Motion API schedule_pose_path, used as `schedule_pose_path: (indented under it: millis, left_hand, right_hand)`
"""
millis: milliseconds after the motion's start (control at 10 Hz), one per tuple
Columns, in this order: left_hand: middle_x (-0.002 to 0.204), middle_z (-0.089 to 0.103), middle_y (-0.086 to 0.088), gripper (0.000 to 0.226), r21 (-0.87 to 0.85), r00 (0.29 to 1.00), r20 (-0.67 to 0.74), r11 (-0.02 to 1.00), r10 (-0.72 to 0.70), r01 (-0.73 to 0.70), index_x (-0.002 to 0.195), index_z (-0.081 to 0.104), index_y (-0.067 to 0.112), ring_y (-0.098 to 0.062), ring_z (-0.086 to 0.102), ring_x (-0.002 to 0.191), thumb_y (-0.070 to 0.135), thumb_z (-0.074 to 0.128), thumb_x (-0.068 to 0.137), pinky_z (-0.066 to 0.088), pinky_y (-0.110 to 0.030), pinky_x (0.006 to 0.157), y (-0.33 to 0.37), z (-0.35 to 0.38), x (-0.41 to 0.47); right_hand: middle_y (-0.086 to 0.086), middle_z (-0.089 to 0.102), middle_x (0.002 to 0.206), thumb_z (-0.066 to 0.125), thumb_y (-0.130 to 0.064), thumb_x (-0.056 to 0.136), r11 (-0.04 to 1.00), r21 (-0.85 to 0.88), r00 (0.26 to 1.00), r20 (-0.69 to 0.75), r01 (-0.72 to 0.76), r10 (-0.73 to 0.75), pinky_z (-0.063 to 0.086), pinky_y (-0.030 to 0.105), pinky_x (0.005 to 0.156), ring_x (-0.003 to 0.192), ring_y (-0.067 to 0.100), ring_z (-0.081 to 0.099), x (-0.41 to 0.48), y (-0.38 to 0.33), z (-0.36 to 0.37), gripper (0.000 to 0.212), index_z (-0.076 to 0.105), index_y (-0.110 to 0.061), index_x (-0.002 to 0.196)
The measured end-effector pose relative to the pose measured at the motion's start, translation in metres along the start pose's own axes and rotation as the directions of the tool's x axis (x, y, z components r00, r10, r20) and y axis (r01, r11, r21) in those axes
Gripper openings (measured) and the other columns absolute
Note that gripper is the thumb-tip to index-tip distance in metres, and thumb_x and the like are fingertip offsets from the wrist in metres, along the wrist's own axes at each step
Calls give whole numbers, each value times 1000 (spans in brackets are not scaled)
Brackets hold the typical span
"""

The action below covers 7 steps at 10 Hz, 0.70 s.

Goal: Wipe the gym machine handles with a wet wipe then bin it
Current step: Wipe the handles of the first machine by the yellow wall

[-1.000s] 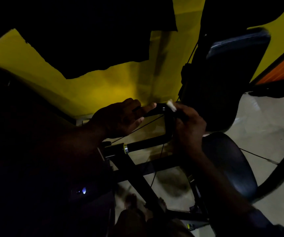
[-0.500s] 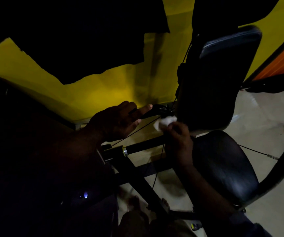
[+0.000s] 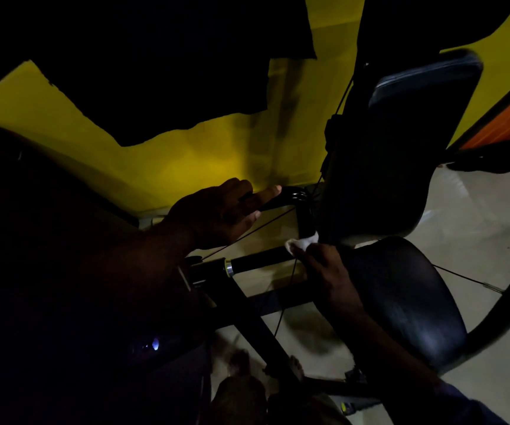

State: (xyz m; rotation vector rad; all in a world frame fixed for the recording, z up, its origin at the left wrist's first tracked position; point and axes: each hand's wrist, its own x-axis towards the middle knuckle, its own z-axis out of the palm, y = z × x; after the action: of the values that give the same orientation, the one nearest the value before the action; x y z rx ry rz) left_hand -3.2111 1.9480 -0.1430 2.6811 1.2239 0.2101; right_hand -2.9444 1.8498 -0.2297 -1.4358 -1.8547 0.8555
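Note:
The scene is dim. My left hand (image 3: 217, 211) grips the upper black handle (image 3: 284, 196) of the gym machine, its index finger stretched along the bar. My right hand (image 3: 324, 265) pinches a crumpled white wet wipe (image 3: 302, 243) and holds it against the lower end of the vertical black handle bar (image 3: 304, 220), just above a horizontal black grip with a silver collar (image 3: 256, 260).
A black padded backrest (image 3: 401, 154) and round black seat (image 3: 407, 299) stand at the right. Black frame bars (image 3: 247, 317) and thin cables (image 3: 284, 308) cross below my hands. A yellow wall (image 3: 171, 161) is behind; pale tiled floor (image 3: 477, 228) lies right. My bare feet (image 3: 241, 360) show below.
My right hand has slid the wipe down the vertical bar, from its top near the upper handle to its lower end. My left hand has kept its grip.

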Motion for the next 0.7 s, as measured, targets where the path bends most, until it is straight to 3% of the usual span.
schedule_pose_path:
  millis: [100, 200, 300, 400, 500, 600, 700]
  left_hand:
    - [115, 52, -2, 59, 185, 997, -63, 982, 36, -23, 163, 23, 30, -21, 52, 92, 40, 38, 107, 41, -30, 55, 2, -4, -1]
    - [115, 53, -4, 58, 178, 996, -57, 983, 64, -53, 163, 26, 28, -22, 52, 90, 38, 41, 107, 41, -29, 54, 3, -4, -4]
    - [114, 53, -4, 59, 171, 999, -33, 985, 37, -31, 163, 26, 27, -23, 53, 91, 38, 42, 107, 46, -32, 54, 6, -7, -3]
    - [115, 53, -4, 59, 167, 1000, -17, 986, 17, -14, 163, 24, 28, -24, 53, 96, 39, 39, 107, 48, -33, 55, 5, -6, -2]
    - [114, 54, -4, 59, 170, 999, -30, 985, 28, -23, 163, 25, 28, -24, 53, 96, 39, 39, 107, 43, -31, 53, 6, -6, -2]
    - [114, 54, -4, 59, 185, 999, -40, 982, 34, -26, 162, 26, 28, -24, 53, 94, 39, 40, 106, 39, -30, 54, 6, -7, -3]
    - [111, 55, -5, 59, 186, 997, -49, 981, 57, -47, 161, 28, 25, -24, 53, 92, 37, 41, 106, 35, -28, 53, 5, -6, -3]
  right_hand:
    - [-8, 58, 115, 55, -61, 97, 976, -219, 1000, -12, -2, 0, 49, 24, 100, 104, -13, 52, 13, -16, -4, 47, 66, -21, 121]
    - [4, 59, 109, 72, -16, 90, 980, -75, 981, -82, -183, 177, 50, 33, 81, 102, 12, 55, 19, -39, 1, 41, 64, -11, 129]
    - [19, 59, 109, 69, 13, 72, 968, -246, 992, -124, -42, 12, 54, 42, 73, 93, 36, 54, 0, -27, 28, 69, 55, -11, 135]
    - [16, 63, 110, 56, 0, 94, 981, -89, 972, -178, -171, 153, 55, 42, 87, 104, 39, 58, -5, -27, 46, 34, 61, -11, 126]
    - [8, 65, 111, 33, -22, 95, 936, -20, 932, -94, -353, 349, 49, 29, 93, 111, 31, 61, 12, -52, 83, 40, 66, -12, 113]
    - [7, 64, 111, 41, -30, 92, 948, -10, 947, 56, -318, 318, 46, 19, 87, 107, 26, 61, 12, -81, 117, 36, 67, -14, 110]
    - [19, 61, 122, 52, -30, 100, 957, 111, 957, 153, -267, 249, 52, 41, 97, 113, 36, 59, 2, -92, 127, 34, 66, -6, 120]
